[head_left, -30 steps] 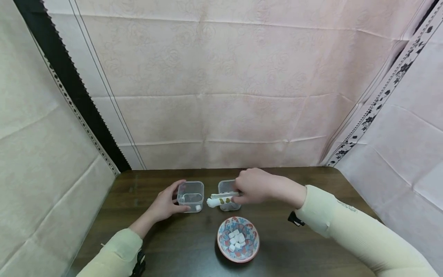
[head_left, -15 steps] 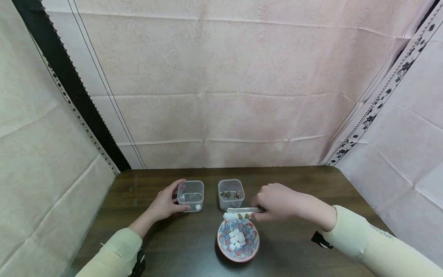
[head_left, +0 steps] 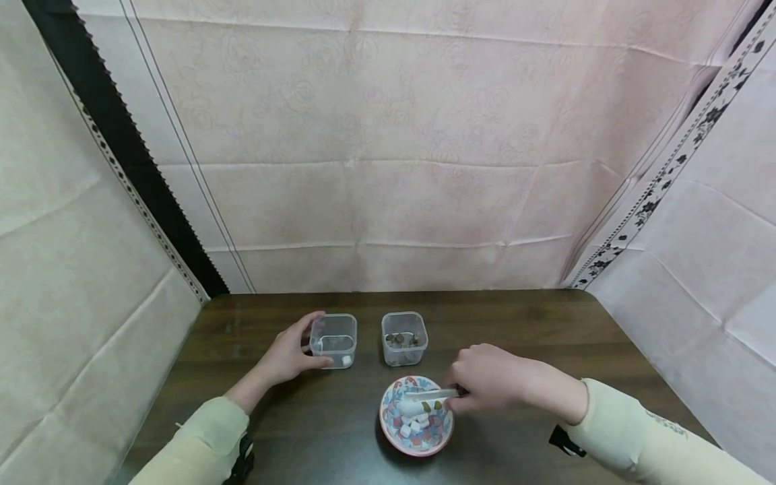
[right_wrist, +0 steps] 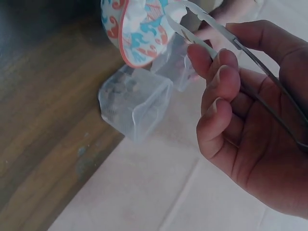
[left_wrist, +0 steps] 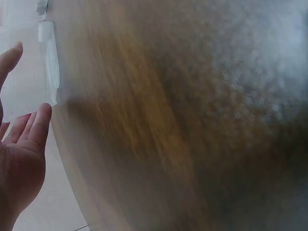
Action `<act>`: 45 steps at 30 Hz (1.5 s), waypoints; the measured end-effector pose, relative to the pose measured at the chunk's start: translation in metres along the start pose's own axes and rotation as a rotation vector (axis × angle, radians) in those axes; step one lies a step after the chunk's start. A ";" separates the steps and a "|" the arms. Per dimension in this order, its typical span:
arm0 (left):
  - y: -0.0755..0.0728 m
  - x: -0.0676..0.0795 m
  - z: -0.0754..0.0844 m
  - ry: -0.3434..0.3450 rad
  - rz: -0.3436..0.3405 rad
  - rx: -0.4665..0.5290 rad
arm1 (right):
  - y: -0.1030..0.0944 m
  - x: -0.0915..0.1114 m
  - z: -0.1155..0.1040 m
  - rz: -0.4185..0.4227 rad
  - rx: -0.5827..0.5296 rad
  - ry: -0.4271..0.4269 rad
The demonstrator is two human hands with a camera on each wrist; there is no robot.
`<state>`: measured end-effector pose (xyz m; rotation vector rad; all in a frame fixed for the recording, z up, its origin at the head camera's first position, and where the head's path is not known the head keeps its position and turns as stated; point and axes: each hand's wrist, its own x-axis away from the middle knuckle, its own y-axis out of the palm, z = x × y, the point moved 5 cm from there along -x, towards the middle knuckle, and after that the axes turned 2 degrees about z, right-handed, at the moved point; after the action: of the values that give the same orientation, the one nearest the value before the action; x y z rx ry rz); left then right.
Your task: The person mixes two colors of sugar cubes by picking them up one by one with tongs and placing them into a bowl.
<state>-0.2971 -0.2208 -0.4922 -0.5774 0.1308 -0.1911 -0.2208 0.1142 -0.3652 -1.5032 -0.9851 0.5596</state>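
wooden table (head_left: 339,431) | pale patterned cloth (head_left: 388,121) behind | black jagged-edged strip (head_left: 118,138), left | floral border (head_left: 652,196), right

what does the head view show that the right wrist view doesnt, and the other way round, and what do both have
Only the head view: the right sleeve, the dark strip at upper left, and the lone white cube in the left clear box.

Only the right wrist view: the palm side of the right hand.

Both: the tongs in that hand, the patterned bowl, both clear boxes, the dark pieces and the wooden table.
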 end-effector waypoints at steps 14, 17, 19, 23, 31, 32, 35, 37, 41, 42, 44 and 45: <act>-0.002 -0.001 -0.001 0.001 -0.001 -0.003 | 0.004 -0.008 -0.003 -0.027 0.017 0.051; -0.002 0.000 0.000 0.010 0.000 -0.006 | -0.007 -0.011 -0.002 -0.014 0.030 0.061; -0.003 0.000 0.001 0.014 0.001 -0.009 | -0.017 -0.016 -0.002 0.004 0.048 0.056; -0.005 0.002 0.002 0.015 0.005 -0.006 | -0.040 -0.034 -0.001 0.050 0.088 0.036; -0.001 0.004 0.003 0.009 0.009 -0.019 | -0.071 -0.091 -0.004 0.016 0.158 0.075; 0.000 0.003 0.003 0.009 0.009 -0.020 | -0.072 -0.098 -0.005 -0.004 0.167 0.085; 0.002 0.002 0.004 0.015 0.004 -0.020 | -0.076 -0.118 -0.006 -0.067 0.202 0.114; 0.003 0.001 0.004 0.009 0.002 -0.012 | -0.076 -0.132 -0.007 -0.129 0.215 0.140; 0.002 0.002 0.006 0.012 -0.004 -0.009 | -0.071 -0.156 -0.005 -0.264 0.189 0.233; 0.002 0.002 0.006 0.007 -0.003 -0.004 | -0.070 -0.162 -0.004 -0.290 0.173 0.256; 0.002 0.002 0.006 0.015 -0.004 -0.001 | -0.066 -0.171 -0.002 -0.331 0.138 0.299; 0.002 0.002 0.006 0.020 -0.006 0.002 | -0.064 -0.176 -0.002 -0.347 0.117 0.315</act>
<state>-0.2938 -0.2161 -0.4883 -0.5735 0.1484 -0.2028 -0.3289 -0.0356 -0.3361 -1.2338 -0.9207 0.1235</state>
